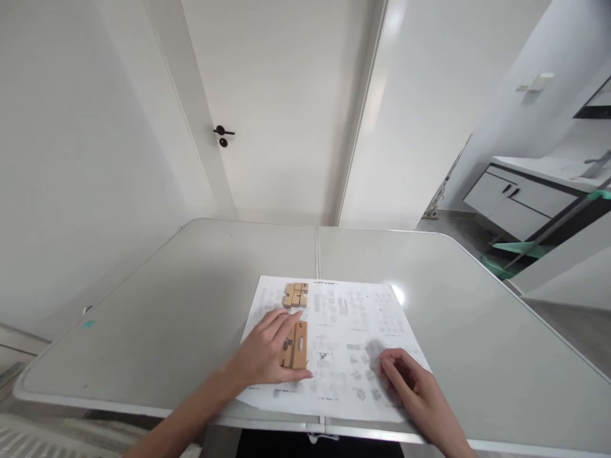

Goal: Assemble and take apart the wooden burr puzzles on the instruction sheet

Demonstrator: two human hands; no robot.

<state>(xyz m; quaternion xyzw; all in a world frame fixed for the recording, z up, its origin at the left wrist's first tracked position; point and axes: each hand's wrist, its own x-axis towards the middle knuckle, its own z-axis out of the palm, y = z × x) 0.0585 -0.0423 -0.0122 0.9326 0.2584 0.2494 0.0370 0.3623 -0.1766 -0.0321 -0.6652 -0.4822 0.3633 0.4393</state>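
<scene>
A flat group of light-brown wooden puzzle pieces (300,346), with a pale slot and dark marks, lies on the printed paper sheet (344,381). My left hand (272,346) spans this group, fingers over its far and left side, thumb along its near edge, covering part of it. Just beyond my left fingertips sits a smaller cluster of notched wooden pieces (296,295), apart from the hand. On the right part of the sheet rests my right hand (410,388), its fingers curled in and thumb against them; no object shows in it.
The pale grey folding table (181,305) has a seam down its middle and a raised metal rim. Behind it stands a white door (281,95) with a black handle. A sink cabinet (520,197) is at far right.
</scene>
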